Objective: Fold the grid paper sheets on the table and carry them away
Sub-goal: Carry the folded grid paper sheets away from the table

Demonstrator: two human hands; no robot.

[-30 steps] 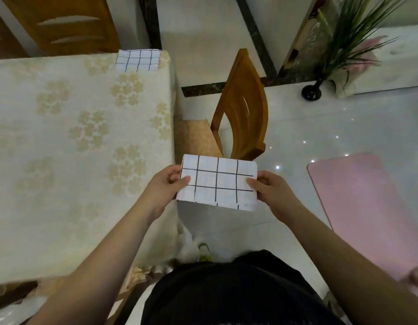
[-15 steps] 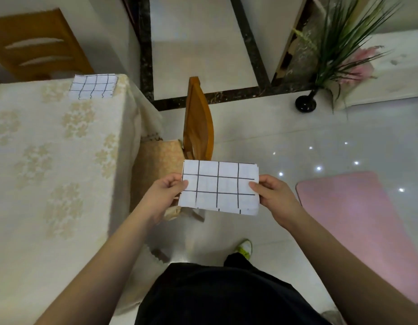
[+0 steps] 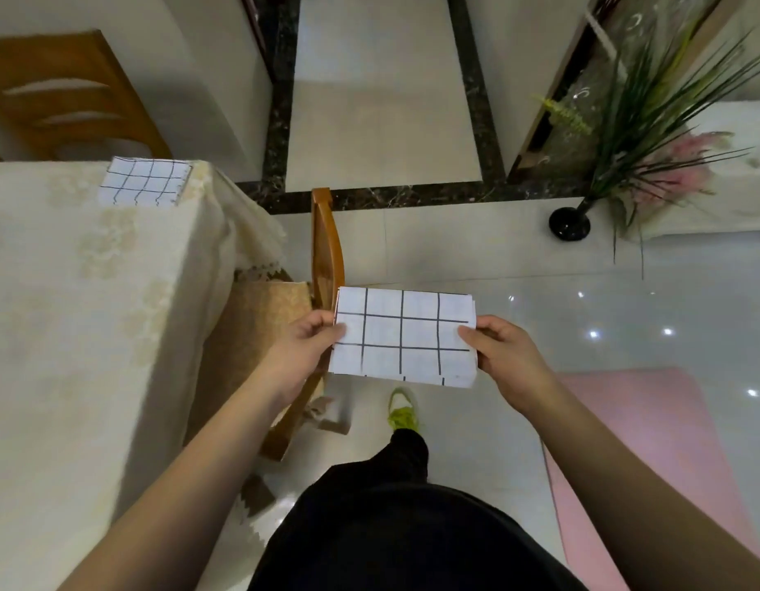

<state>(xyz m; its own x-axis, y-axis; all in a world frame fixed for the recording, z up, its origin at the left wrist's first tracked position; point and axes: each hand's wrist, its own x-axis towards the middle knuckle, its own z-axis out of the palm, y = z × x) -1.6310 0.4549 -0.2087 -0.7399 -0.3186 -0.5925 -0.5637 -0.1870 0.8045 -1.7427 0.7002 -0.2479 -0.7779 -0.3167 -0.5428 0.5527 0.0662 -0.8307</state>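
Both our left hand [image 3: 303, 349] and right hand [image 3: 504, 356] pinch the folded grid paper [image 3: 403, 336] by its ends, now carried clear of the table [image 3: 71, 300], past the chair [image 3: 325, 249]; another folded sheet [image 3: 144, 182] waits on the far corner.

both hands out in front, pinching at chest height

left hand [image 3: 303, 349] and right hand [image 3: 504, 356] sit level with each other — thumbs on top, fingers curled beneath — each clamped on one short edge of the folded grid paper [image 3: 403, 337]; bare forearms angle inward from the lower corners, wrists straight.
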